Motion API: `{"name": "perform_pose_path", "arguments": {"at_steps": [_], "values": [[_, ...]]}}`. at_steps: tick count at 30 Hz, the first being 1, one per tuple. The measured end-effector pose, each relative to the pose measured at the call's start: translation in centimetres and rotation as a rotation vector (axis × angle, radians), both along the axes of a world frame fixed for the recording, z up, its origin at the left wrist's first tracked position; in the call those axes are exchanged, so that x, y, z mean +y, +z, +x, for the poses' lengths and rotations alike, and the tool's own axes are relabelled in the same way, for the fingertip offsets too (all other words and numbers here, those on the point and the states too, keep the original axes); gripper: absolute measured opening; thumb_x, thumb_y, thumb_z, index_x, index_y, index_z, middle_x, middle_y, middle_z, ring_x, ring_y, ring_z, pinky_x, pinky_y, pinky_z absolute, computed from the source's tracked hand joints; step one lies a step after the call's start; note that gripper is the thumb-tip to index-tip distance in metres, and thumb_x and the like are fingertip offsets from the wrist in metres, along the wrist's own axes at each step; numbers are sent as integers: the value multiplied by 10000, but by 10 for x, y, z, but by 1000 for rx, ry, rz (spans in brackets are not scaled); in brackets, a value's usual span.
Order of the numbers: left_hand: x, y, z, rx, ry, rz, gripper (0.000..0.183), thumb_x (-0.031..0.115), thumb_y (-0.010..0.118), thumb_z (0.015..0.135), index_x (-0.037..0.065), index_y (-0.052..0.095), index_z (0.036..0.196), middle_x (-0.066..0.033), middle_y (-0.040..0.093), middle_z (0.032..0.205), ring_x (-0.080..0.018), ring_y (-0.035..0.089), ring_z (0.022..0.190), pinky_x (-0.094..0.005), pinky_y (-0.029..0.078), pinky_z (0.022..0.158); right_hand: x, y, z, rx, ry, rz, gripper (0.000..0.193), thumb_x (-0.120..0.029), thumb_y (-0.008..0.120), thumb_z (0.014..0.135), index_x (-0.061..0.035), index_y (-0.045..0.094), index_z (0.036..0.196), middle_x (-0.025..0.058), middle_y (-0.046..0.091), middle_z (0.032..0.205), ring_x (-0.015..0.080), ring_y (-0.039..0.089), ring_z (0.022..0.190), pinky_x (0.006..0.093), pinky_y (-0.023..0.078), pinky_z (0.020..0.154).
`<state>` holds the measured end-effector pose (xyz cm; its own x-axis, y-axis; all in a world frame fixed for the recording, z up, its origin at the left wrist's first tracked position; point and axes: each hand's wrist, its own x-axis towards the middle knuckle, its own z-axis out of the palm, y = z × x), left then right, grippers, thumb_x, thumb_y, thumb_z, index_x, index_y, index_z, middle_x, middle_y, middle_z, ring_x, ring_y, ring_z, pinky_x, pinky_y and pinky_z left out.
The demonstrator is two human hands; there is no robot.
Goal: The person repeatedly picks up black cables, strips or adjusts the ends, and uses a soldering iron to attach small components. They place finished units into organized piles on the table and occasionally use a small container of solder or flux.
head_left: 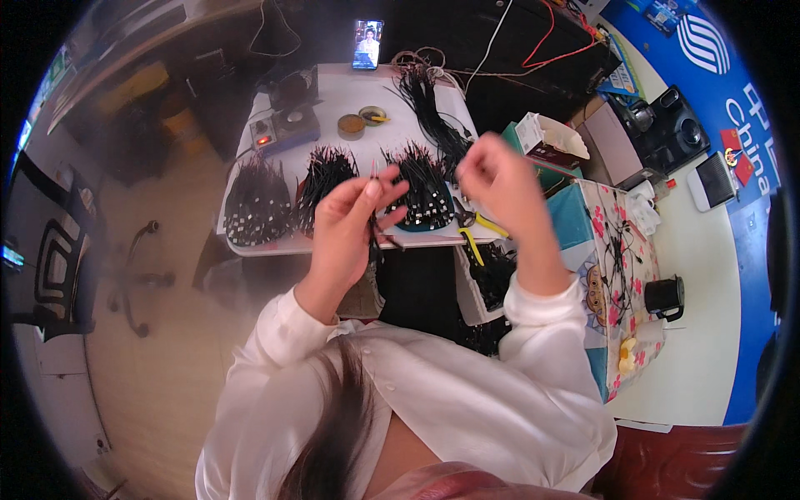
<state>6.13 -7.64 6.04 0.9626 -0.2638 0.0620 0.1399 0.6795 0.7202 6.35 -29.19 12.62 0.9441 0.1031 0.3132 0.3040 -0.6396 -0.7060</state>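
Observation:
My left hand is raised over the front of the white table, pinching a thin black cable with its wire ends pointing up between thumb and forefinger. The cable's lower part hangs below the palm. To the right, my right hand is curled and smeared by motion, so I cannot make out whether it holds anything. It is beside a long bundle of black cables. Behind my hands lie black cable heaps with white connectors: one at left, one in the middle, another at right. Yellow-handled pliers rest at the front edge.
Two round tins and a grey box-shaped device are farther back, with a lit phone behind. An open carton stands right. Below the edge is a box of black cables; a dark mug sits far right.

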Motion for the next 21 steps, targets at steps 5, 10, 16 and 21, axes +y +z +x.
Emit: {"name": "perform_pose_path", "arguments": {"at_steps": [5,10,16,21], "values": [[12,14,11,-70,145,-106,165,137,511,972,1,603,995,-123,635,1128,-168,656,724,-241,542,653,97,-70,-81,136,141,-63,189,-107,672,805,-24,516,871,130,611,733,239,639,647,335,508,614],[46,0,-24,-174,-232,-72,131,69,523,947,-12,625,962,-113,645,916,-49,373,518,-194,272,458,96,-103,-67,562,381,222,163,-138,623,874,-9,594,970,24,609,754,121,589,733,297,483,677],[66,-14,-60,-203,-415,32,146,71,564,925,-13,657,999,-136,659,862,-45,376,521,-196,284,469,75,-78,-23,675,698,1088,261,-178,511,972,34,575,1110,91,634,945,122,600,817,230,506,726],[68,-15,-61,-136,-372,162,165,127,586,913,-25,647,929,-174,653,899,-97,485,570,-203,353,490,98,-59,-27,538,533,927,198,-165,594,931,18,647,987,32,636,846,77,558,725,190,442,636]]}}
